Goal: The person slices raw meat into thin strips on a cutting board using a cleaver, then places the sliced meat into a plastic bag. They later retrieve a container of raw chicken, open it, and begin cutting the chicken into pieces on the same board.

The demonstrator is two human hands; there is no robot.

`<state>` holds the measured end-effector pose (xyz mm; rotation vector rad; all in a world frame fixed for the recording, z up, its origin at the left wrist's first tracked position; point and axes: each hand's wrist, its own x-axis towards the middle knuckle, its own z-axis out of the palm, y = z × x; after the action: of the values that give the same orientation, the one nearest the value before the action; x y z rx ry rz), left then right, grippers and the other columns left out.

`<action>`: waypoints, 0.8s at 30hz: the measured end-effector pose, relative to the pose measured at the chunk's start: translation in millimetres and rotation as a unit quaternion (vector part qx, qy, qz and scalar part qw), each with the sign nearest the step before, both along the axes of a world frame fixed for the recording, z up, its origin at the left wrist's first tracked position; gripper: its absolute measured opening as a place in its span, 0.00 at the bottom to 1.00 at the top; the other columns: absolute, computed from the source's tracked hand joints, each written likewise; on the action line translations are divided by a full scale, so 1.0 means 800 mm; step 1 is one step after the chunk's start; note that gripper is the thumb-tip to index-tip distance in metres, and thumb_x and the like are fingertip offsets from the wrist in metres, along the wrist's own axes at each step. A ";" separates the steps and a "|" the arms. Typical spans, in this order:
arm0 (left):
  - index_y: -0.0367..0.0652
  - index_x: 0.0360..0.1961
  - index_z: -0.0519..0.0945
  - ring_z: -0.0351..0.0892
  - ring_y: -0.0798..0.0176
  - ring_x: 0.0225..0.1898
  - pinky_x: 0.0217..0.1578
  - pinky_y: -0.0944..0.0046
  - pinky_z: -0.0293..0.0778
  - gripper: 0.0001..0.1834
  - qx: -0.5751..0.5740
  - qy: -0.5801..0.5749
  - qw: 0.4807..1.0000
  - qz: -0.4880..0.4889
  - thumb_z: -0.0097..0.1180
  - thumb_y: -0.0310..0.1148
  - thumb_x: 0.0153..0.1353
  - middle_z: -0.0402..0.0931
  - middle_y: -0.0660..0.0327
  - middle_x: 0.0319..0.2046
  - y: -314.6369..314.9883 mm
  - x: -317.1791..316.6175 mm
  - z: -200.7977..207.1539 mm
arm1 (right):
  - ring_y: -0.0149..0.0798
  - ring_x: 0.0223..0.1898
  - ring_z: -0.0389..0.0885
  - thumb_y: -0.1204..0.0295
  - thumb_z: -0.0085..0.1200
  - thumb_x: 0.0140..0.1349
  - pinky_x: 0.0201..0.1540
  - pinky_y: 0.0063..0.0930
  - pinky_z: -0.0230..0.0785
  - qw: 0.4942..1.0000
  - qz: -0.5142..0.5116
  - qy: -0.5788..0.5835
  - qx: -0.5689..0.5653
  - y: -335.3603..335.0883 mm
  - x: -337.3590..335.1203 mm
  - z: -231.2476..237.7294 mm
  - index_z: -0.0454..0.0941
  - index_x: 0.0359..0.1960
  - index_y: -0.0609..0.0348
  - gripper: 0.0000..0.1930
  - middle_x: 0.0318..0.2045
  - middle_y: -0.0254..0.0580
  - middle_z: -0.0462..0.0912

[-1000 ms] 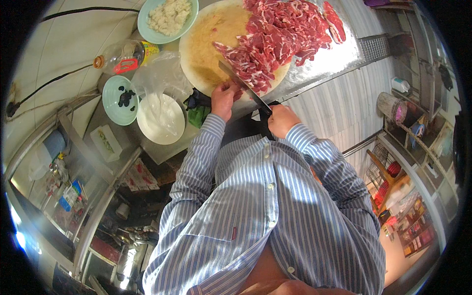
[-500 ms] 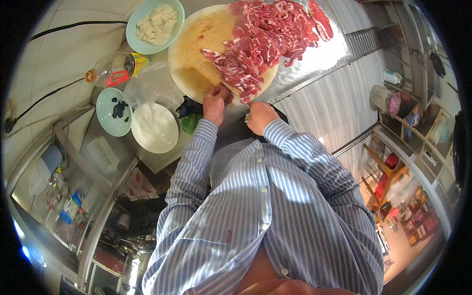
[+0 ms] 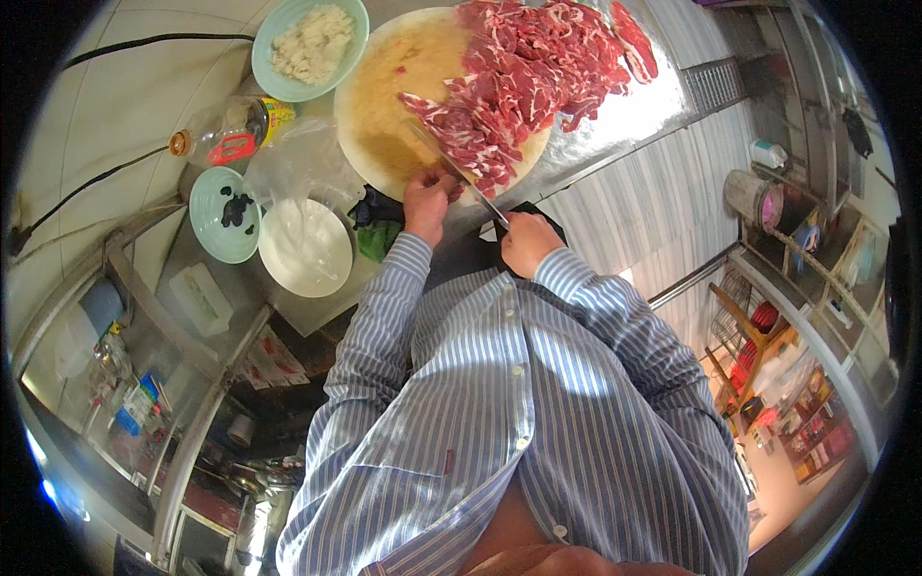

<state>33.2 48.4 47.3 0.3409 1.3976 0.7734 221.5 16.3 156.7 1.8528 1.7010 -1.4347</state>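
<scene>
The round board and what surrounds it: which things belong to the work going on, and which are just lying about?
Part of the work:
right hand, holding the knife
left hand, near the knife
red meat pieces
round board

Apparently just lying about:
bowl of white crumbly food
orange-capped bottle
bowl of dark pieces
white bowl

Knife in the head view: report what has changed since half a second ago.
The right hand has drawn the knife slightly back toward the body. Nothing was newly grasped or released. The left hand stays by the near edge of the meat; meat and round board stay put.
</scene>
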 end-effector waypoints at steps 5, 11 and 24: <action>0.36 0.45 0.80 0.84 0.64 0.35 0.39 0.64 0.81 0.08 -0.006 0.021 1.000 -0.003 0.59 0.29 0.69 0.82 0.60 0.38 -0.001 0.001 -0.007 | 0.64 0.48 0.85 0.72 0.51 0.60 0.56 0.52 0.78 0.999 -0.025 -0.004 -0.025 -0.022 0.012 0.002 0.81 0.57 0.62 0.22 0.43 0.65 0.86; 0.35 0.44 0.81 0.83 0.65 0.35 0.39 0.65 0.80 0.09 -0.022 -0.008 1.000 0.003 0.60 0.30 0.69 0.82 0.61 0.37 0.004 0.000 -0.001 | 0.63 0.51 0.83 0.72 0.53 0.59 0.59 0.52 0.76 1.000 -0.025 -0.009 -0.014 -0.004 0.002 -0.002 0.84 0.48 0.65 0.17 0.45 0.64 0.86; 0.35 0.44 0.83 0.83 0.66 0.34 0.39 0.65 0.80 0.11 -0.026 -0.008 1.000 0.005 0.63 0.32 0.67 0.84 0.61 0.37 0.007 0.000 0.006 | 0.67 0.49 0.83 0.71 0.55 0.58 0.56 0.52 0.75 0.999 -0.047 -0.002 0.020 0.045 -0.025 -0.018 0.82 0.37 0.76 0.15 0.41 0.74 0.83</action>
<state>33.0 53.8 51.7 0.2874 1.4036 0.7450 201.5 52.2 142.1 1.9811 1.6735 -1.4407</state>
